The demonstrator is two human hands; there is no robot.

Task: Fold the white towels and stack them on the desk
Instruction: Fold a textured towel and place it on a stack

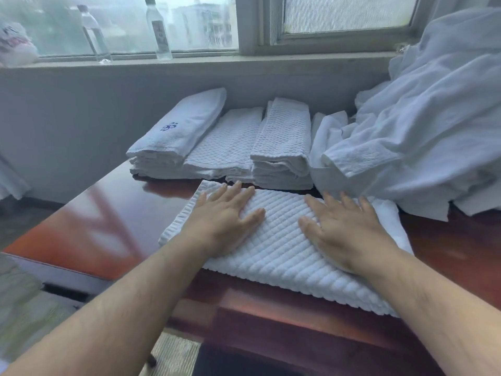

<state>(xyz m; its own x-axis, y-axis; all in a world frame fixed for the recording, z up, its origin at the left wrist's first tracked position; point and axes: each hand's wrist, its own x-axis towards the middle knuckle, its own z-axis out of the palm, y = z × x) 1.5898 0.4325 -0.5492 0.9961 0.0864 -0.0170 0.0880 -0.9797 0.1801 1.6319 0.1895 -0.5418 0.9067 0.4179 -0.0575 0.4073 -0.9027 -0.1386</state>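
Observation:
A folded white ribbed towel (282,240) lies flat on the reddish wooden desk (89,221), right in front of me. My left hand (225,218) presses flat on its left half, fingers straight and spread. My right hand (344,226) presses flat on its right half the same way. Behind the towel, against the wall, stand three stacks of folded white towels: a left stack (176,137) with a blue mark on top, a lower middle stack (225,145), and a right stack (282,147).
A big heap of unfolded white towels (423,131) fills the desk's right side, up to the window. Two clear plastic bottles (158,28) stand on the windowsill, with a crumpled bag (13,44) at its far left. The desk's left edge drops to the floor.

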